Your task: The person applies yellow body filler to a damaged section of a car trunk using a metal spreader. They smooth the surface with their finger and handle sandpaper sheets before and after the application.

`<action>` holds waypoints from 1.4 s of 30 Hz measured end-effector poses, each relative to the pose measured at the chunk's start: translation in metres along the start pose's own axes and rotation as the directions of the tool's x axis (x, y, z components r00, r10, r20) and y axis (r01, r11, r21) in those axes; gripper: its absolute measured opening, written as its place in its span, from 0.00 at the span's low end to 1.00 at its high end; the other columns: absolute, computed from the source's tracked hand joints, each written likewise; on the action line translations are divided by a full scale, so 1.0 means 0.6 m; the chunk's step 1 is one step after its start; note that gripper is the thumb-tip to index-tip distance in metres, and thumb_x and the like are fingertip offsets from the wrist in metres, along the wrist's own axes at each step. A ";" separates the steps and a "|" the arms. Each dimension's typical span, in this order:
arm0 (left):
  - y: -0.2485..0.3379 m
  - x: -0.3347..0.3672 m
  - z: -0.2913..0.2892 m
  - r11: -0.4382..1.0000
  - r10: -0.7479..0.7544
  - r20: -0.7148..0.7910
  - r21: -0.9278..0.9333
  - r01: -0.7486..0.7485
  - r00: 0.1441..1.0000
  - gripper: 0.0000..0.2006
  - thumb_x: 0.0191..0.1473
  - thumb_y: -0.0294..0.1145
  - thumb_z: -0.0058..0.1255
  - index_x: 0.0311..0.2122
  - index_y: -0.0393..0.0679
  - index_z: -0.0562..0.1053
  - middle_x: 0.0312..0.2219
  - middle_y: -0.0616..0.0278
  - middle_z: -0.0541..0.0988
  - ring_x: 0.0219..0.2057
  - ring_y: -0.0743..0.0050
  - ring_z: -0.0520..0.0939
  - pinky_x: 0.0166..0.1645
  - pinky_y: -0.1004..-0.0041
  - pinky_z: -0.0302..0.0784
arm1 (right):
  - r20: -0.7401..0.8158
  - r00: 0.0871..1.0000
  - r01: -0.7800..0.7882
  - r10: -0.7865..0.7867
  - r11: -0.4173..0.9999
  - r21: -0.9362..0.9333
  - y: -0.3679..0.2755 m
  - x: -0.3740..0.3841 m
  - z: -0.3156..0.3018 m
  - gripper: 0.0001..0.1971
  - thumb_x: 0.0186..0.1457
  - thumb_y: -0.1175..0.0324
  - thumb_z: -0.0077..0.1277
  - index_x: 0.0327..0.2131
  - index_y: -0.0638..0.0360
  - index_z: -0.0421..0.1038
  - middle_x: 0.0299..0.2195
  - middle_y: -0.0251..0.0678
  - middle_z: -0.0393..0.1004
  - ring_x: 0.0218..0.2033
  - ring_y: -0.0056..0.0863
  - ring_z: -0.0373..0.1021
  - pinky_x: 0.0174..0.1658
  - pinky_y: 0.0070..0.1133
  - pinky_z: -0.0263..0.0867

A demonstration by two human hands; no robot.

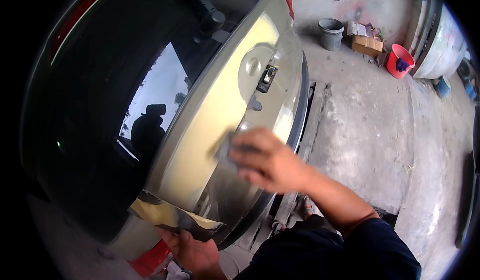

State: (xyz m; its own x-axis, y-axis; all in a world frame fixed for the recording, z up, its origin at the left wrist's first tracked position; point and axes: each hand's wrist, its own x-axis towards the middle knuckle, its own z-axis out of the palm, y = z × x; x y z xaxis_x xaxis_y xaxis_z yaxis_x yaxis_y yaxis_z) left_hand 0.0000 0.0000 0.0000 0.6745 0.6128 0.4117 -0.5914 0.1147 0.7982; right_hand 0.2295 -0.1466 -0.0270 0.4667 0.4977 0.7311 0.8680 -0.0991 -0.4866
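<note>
One right hand [272,161], centre: fingers around blurred grey pad [224,149] on beige-and-yellow metal tailgate [212,102] | left hand [196,252], lower centre-left: fingers under thin yellow-and-dark strip [172,215], cannot tell if gripping

No words, numbers or signs can be read, either on the car tailgate [200,125] or on the cardboard box [367,46] standing beyond it to the right, where any print is too small.
</note>
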 end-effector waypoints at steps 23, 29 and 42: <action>-0.023 -0.022 0.012 1.000 -0.013 -0.066 0.021 0.014 0.998 0.29 0.55 0.19 0.39 0.63 0.37 0.50 0.59 0.53 0.61 0.59 0.62 0.63 0.64 0.64 0.54 | -0.097 0.967 -0.253 0.237 0.947 -0.199 -0.051 0.093 0.019 0.21 0.49 0.66 0.52 0.48 0.59 0.70 0.43 0.40 0.66 0.40 0.44 0.62 0.43 0.32 0.66; -0.012 -0.017 0.018 0.997 -0.020 -0.199 0.064 0.033 0.980 0.35 0.49 0.19 0.42 0.63 0.37 0.49 0.59 0.52 0.61 0.59 0.57 0.62 0.65 0.58 0.52 | 0.012 0.986 -0.164 0.169 0.971 -0.175 -0.113 0.059 0.028 0.22 0.46 0.67 0.54 0.47 0.57 0.70 0.44 0.41 0.63 0.41 0.42 0.62 0.40 0.31 0.66; -0.010 0.008 0.001 0.993 0.067 0.102 -0.102 -0.057 0.993 0.28 0.55 0.15 0.36 0.62 0.39 0.53 0.60 0.53 0.60 0.61 0.60 0.60 0.66 0.59 0.52 | 0.017 1.000 -0.005 0.004 0.997 0.080 -0.021 0.014 -0.024 0.18 0.49 0.68 0.53 0.45 0.61 0.72 0.47 0.45 0.66 0.46 0.45 0.64 0.49 0.33 0.63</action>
State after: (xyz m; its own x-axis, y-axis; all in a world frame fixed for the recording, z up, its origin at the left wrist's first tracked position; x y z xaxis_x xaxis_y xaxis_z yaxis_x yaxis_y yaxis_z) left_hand 0.0067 0.0020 -0.0024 0.6747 0.5364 0.5070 -0.6706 0.1585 0.7247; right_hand 0.2252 -0.1535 -0.0077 0.4669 0.5116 0.7213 0.8494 -0.0325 -0.5267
